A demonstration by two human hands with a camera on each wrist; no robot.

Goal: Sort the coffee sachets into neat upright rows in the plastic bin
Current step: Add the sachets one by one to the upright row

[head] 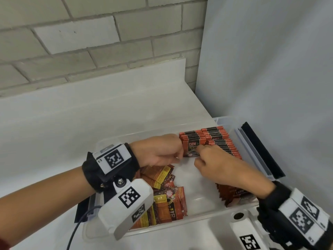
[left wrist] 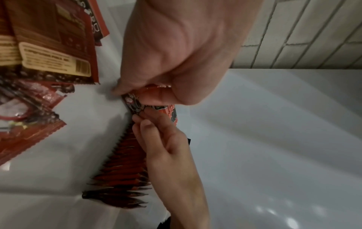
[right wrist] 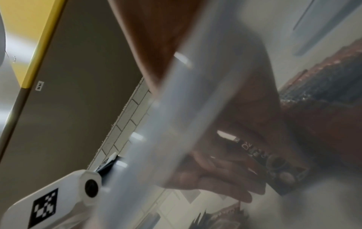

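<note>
A clear plastic bin sits on the white counter. Upright rows of red-and-black coffee sachets fill its far right end. The front sachet of the row, marked D2X, faces me. My left hand pinches its left edge between thumb and finger, as the left wrist view shows for the hand and sachet. My right hand grips the sachet's right side with bent fingers. The right wrist view shows the sachet blurred through the bin wall.
Loose sachets lie piled in the bin's near left part. Another short row stands under my right forearm. A black-edged lid part rises at the bin's right side. A grey panel stands right of it, a brick wall behind.
</note>
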